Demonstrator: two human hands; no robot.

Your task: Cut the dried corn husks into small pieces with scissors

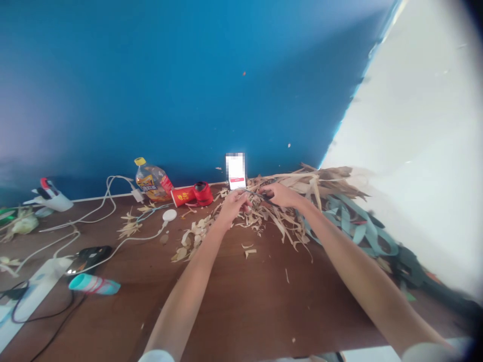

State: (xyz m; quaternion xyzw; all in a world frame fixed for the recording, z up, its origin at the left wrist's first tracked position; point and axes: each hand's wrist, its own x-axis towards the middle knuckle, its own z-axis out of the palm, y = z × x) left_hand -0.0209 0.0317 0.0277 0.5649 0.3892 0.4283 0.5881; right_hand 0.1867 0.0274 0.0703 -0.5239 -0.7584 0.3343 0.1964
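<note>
Over the table, my left hand [234, 205] is closed in a pinch, and what sits between its fingertips is too small to make out. My right hand [281, 195] is wrapped round a dark pair of scissors [258, 194], whose blades point left toward my left fingers. Beneath and around both hands lie pale dried husk strips [281, 221] and small cut husk pieces [196, 232]. Longer dried husks [332, 177] are heaped behind my right hand. A phone [237, 172] with a lit screen stands upright just behind my left hand.
Left of my hands are a red cup [183, 196], a red roll [203, 194], a plastic bottle [153, 182] and a white charging puck [169, 215] with its cable. A teal tube [94, 285] lies nearer. Grey-green straps [350, 223] pile up right. A blue wall [181, 90] bounds the back.
</note>
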